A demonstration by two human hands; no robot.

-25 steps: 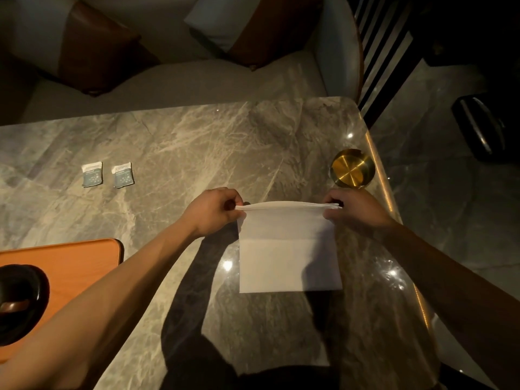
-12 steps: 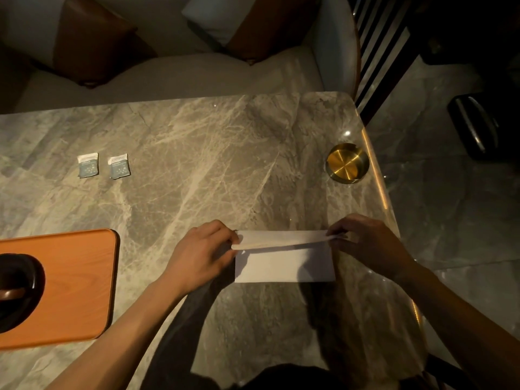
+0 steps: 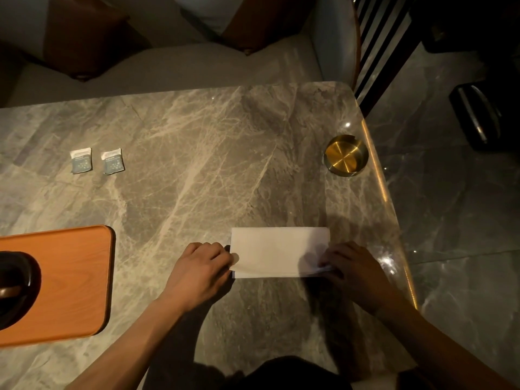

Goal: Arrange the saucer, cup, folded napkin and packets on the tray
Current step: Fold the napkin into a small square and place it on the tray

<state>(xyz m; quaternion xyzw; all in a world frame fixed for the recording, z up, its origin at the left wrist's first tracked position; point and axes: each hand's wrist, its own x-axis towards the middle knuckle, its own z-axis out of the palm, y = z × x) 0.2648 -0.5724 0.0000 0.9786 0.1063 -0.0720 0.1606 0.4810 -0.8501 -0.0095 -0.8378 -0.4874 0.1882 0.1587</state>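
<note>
Left hand (image 3: 201, 267): fingers curled, pinching the near left corner of the napkin (image 3: 277, 250) against the marble table (image 3: 197, 164). Right hand (image 3: 356, 270): fingers curled, pinching the napkin's near right corner, where a small edge of paper is lifted under the fingertips. Napkin: white, folded to a wide flat rectangle, lying on the table between the two hands, towards the table's right side and well apart from the tray (image 3: 70, 282). Tray: orange wood grain, rounded corners, at the left edge of view, cut off by the frame. On it, one dark round vessel (image 3: 14, 288), only partly in view; cup or saucer cannot be told. Left packet (image 3: 81, 160) and right packet (image 3: 112, 161): two small blue-and-white sachets, side by side but not touching, on the far left part of the table beyond the tray. Brass ashtray (image 3: 345, 155): round, near the table's right edge, beyond the napkin. Cushioned bench (image 3: 168, 66): along the far side of the table.
</note>
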